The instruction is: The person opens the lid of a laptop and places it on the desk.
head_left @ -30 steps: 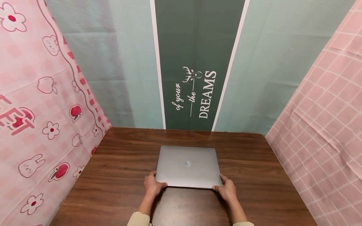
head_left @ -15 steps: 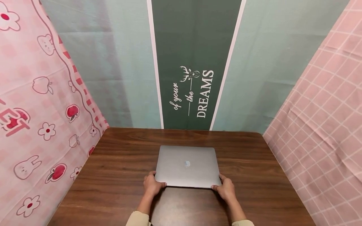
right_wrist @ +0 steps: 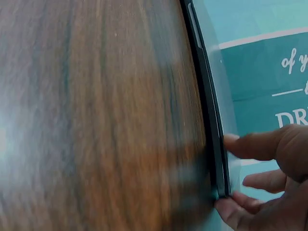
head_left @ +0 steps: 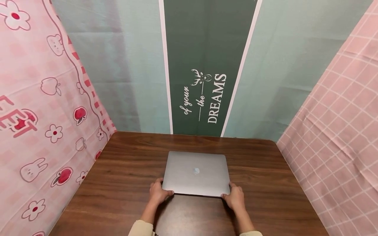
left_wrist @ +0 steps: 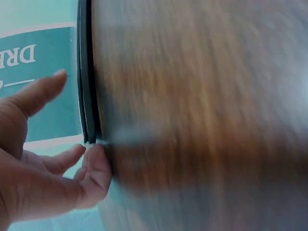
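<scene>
A silver-grey laptop (head_left: 196,173) lies folded flat on the brown wooden table, its lid upward with a small shiny logo at the centre. My left hand (head_left: 158,192) grips its front left corner, thumb along the front edge and fingers at the side. At the front right corner, my right hand (head_left: 235,196) holds it in the same way. Each wrist view shows the laptop's thin dark edge (left_wrist: 88,72) between thumb and fingers, with fingertips at the corner. The laptop's underside is hidden.
The wooden table (head_left: 118,196) reaches a blue-green cloth (head_left: 141,82) at the back, printed with white lettering. A pink patterned cloth (head_left: 53,108) hangs at the left and a pink checked cloth (head_left: 333,114) at the right.
</scene>
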Demonstrator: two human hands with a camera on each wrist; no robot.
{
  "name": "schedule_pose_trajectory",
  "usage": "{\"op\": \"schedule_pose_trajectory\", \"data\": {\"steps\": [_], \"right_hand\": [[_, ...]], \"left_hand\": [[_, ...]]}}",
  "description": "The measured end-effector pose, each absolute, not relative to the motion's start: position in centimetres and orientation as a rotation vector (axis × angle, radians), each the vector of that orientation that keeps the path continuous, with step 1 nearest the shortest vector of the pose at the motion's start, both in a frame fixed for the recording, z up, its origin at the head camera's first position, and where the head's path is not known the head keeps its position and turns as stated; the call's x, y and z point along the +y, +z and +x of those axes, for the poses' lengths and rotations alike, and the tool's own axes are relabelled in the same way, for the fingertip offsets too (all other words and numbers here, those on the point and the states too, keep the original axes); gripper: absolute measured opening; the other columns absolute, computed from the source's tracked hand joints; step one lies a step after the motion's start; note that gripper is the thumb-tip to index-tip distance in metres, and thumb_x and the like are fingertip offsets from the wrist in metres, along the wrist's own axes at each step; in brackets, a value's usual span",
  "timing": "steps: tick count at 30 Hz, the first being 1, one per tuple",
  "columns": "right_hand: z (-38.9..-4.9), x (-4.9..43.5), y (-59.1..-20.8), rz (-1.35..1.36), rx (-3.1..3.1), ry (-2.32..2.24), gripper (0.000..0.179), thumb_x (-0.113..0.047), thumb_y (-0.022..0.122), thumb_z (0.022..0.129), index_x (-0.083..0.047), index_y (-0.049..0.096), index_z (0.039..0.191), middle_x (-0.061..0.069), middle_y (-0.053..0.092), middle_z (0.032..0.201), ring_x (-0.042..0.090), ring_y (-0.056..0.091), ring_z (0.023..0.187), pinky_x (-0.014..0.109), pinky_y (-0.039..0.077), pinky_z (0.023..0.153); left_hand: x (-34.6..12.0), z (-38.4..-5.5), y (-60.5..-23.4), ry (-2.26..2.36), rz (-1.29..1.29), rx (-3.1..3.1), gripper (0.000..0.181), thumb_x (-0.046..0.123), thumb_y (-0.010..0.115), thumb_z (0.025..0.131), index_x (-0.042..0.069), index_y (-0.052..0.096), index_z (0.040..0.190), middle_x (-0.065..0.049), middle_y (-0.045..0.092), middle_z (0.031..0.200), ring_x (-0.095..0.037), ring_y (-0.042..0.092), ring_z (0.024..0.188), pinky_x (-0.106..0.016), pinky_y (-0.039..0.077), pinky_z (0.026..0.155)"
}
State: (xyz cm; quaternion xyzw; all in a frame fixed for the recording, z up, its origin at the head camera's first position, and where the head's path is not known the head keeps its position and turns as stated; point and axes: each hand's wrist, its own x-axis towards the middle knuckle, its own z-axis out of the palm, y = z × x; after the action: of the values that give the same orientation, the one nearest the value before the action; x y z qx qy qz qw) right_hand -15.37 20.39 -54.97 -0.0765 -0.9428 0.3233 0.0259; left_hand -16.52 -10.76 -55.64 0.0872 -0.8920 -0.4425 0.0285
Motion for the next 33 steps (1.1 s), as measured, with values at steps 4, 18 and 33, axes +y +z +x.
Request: {"op": "schedule_pose_trajectory", "data": {"steps": [4,18,33], "right_hand": [[-15.0,20.4,-54.8,-0.153,-2.906,0.953,0.063,-0.005,0.076,0.070,0.016,0.048,0.122,0.037,0.048,0.108,0.051,0.049,0.101,0.055,0.041,0.084],[-14.0,17.4,-52.0,0.533,-2.899,0.210,0.048,-0.003,0.071,0.065,0.005,0.061,0.111,0.025,0.057,0.105,0.042,0.054,0.096,0.054,0.045,0.069],[-15.2,13.9,-53.5,0.779,-2.676,-0.324,0.050,-0.017,0.082,0.057,-0.004,0.065,0.103,0.014,0.056,0.089,0.028,0.051,0.074,0.038,0.040,0.056]], "left_hand": [[-11.6,-16.0,-55.3,-1.310,0.120,-2.796,0.070,0.017,0.085,0.060,-0.010,0.054,0.116,-0.025,0.054,0.105,-0.041,0.050,0.098,-0.049,0.042,0.082],[-13.3,-15.3,-54.4,-0.757,-0.240,-2.848,0.066,0.030,0.084,0.064,0.001,0.059,0.118,-0.019,0.054,0.114,-0.039,0.050,0.102,-0.053,0.041,0.076],[-13.7,-16.0,-56.0,-0.782,-0.217,-2.923,0.071,0.034,0.082,0.063,0.003,0.058,0.122,-0.028,0.046,0.128,-0.052,0.034,0.120,-0.065,0.029,0.090]]}}
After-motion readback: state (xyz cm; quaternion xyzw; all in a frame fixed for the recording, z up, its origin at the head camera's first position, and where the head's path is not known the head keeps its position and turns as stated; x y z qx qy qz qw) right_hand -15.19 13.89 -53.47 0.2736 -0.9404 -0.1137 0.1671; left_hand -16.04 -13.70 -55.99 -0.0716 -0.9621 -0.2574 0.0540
